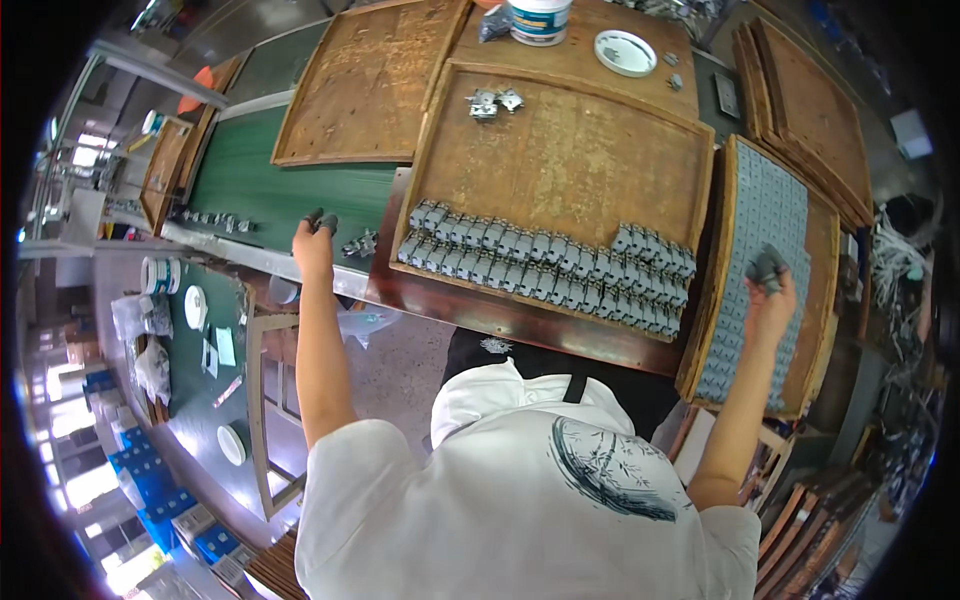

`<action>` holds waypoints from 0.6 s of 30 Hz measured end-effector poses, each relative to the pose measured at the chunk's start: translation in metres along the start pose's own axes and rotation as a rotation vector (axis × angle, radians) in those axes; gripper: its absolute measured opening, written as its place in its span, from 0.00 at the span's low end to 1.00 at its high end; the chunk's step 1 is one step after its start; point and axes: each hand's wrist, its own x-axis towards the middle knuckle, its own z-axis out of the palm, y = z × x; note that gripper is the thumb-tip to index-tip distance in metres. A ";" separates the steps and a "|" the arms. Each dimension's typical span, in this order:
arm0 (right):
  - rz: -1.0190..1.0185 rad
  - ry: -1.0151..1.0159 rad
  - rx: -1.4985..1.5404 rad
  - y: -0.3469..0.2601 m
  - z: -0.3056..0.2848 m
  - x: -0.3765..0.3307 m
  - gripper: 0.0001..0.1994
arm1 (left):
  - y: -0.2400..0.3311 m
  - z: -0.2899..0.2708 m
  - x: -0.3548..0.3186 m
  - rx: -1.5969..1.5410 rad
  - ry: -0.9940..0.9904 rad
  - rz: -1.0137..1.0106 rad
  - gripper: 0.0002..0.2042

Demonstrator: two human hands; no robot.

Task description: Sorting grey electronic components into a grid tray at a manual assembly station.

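Note:
My left hand (313, 243) reaches out over the green conveyor belt (260, 185) and is closed on a small dark grey metal part (322, 220). Another small grey part (360, 243) lies on the belt just right of that hand. My right hand (772, 296) is raised over the right wooden tray (825, 260), gripping a few grey metal parts (766, 266). That tray is covered with flat rows of grey parts (765, 200). Between my hands, the middle wooden tray (570, 150) holds two long rows of upright grey parts (545, 262).
An empty wooden tray (360, 90) lies across the belt at the back. A white bucket (540, 20), a white dish (625, 52) and loose parts (493, 102) sit beyond the middle tray. Stacked wooden trays (810, 110) stand at the right. More parts (215, 220) line the belt's left.

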 end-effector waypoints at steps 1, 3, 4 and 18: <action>0.022 -0.010 0.017 -0.009 0.016 -0.018 0.18 | 0.037 0.008 -0.022 -0.147 -0.100 -0.009 0.15; 0.036 -0.080 0.058 -0.034 0.064 -0.052 0.17 | 0.095 0.023 -0.073 -0.562 -0.323 -0.125 0.14; 0.030 -0.135 0.075 -0.044 0.087 -0.067 0.17 | 0.114 0.030 -0.100 -0.729 -0.463 -0.126 0.16; -0.623 -0.489 -0.705 -0.096 0.141 -0.150 0.15 | 0.211 0.101 -0.286 -0.792 -1.255 0.070 0.17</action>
